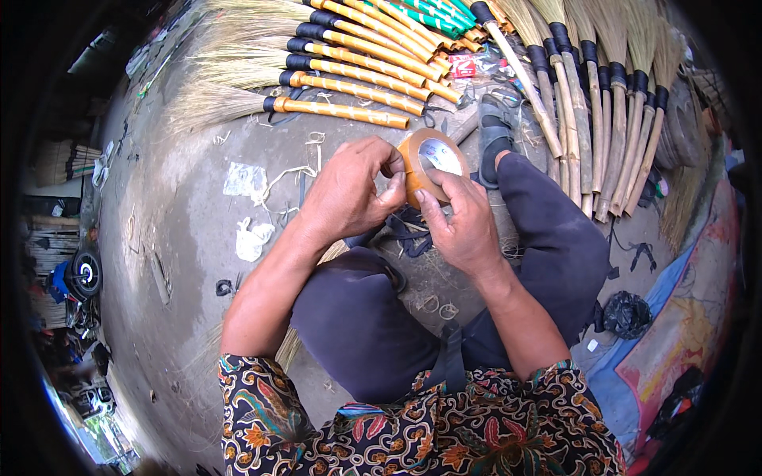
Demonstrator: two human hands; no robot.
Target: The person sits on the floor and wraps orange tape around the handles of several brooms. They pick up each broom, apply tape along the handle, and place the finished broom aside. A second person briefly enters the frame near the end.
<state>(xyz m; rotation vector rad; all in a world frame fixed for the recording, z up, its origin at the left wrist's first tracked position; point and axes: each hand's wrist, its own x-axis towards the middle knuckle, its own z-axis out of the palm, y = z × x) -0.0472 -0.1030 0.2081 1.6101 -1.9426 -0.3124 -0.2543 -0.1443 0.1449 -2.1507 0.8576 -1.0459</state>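
My right hand (464,222) holds a roll of brown packing tape (417,184), thumb on its near side and fingers reaching into the white core. The fingers of my left hand (353,186) are curled, with thumb and forefinger pinched at the roll's left edge. Whether a loose tape end lies between them is too small to tell. Both hands are above the floor, in front of my bent knees. Beyond them lies a row of grass brooms with orange wrapped handles (341,113) and dark bands below the bristles.
Brooms with bare wooden handles (571,119) lie at the far right, near my sandaled foot (494,139). Green-wrapped handles (432,17) are at the back. Plastic scraps (252,239) and strips litter the floor. A black plastic bag (627,314) sits to the right beside a blue sheet (635,349).
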